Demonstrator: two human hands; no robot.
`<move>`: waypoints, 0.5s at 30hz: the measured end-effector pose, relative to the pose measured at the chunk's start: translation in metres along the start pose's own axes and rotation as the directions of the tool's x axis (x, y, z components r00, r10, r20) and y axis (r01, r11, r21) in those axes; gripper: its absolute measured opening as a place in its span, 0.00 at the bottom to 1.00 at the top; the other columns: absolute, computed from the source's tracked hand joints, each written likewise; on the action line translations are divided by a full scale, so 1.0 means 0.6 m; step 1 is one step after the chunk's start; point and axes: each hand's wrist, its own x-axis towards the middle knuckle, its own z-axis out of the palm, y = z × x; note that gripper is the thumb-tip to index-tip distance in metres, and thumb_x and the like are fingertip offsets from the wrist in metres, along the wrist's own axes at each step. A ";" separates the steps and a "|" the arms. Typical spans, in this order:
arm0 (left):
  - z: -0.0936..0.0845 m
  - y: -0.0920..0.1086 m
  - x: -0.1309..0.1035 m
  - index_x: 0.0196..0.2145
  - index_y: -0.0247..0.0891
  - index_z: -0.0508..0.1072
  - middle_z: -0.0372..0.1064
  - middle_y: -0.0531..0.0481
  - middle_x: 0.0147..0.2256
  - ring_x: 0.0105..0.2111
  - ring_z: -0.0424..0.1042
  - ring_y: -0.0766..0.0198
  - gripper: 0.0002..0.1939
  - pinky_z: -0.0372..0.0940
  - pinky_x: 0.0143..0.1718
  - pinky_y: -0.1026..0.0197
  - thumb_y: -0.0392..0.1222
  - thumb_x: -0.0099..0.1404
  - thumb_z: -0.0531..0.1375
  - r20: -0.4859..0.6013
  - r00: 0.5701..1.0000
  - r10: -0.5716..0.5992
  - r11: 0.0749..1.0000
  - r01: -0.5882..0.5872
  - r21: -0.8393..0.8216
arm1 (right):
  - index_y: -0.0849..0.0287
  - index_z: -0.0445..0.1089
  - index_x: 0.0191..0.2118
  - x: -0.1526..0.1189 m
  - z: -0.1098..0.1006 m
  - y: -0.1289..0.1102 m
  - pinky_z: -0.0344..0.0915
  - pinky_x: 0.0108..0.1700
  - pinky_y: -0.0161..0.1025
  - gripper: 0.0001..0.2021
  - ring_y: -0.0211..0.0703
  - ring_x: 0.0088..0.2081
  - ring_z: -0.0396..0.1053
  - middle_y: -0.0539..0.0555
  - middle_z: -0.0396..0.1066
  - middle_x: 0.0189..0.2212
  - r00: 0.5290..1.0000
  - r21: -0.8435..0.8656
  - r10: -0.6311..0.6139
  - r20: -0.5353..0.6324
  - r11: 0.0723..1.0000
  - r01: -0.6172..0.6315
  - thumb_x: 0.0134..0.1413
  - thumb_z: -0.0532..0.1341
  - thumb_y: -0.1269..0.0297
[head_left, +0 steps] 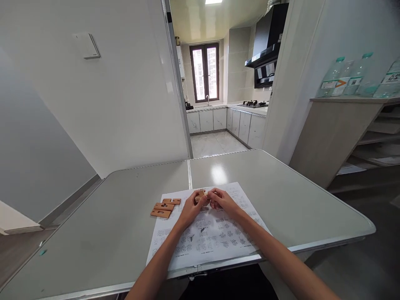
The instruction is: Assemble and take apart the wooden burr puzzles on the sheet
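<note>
Both hands meet over a large printed sheet point(206, 243) on the table. My left hand point(191, 208) is closed round a small wooden piece point(201, 193), its thumb along the near side. My right hand point(220, 199) touches the right side of that piece with bent fingers; whether its fingertips grip a part of it is too small to tell. Left of my left hand, several flat brown wooden pieces with slots and notches point(164, 206) lie close together, partly over the sheet's left edge.
The grey-green table point(281, 200) has a metal rim and a seam across its middle. A small green bit point(43, 252) lies at its left edge. Plastic bottles point(333, 77) stand on a shelf unit point(340, 133) at the right. A doorway ahead shows a kitchen.
</note>
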 end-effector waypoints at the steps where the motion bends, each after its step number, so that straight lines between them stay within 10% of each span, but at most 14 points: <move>1: 0.000 0.001 0.000 0.51 0.38 0.75 0.78 0.46 0.43 0.43 0.77 0.53 0.27 0.70 0.47 0.55 0.65 0.69 0.57 0.001 1.000 0.001 1.000 -0.001 0.000 | 0.57 0.70 0.35 0.000 -0.001 0.000 0.58 0.25 0.34 0.25 0.35 0.23 0.65 0.47 0.72 0.24 1.000 0.000 -0.001 0.001 1.000 0.001 0.54 0.66 0.36; 15: 0.000 0.002 -0.001 0.51 0.38 0.76 0.78 0.46 0.43 0.43 0.76 0.53 0.26 0.70 0.45 0.57 0.62 0.71 0.56 -0.003 1.000 0.011 1.000 -0.011 0.012 | 0.57 0.72 0.35 0.004 -0.007 0.010 0.60 0.26 0.34 0.24 0.36 0.23 0.66 0.47 0.72 0.24 1.000 0.014 -0.003 0.011 1.000 0.003 0.53 0.67 0.38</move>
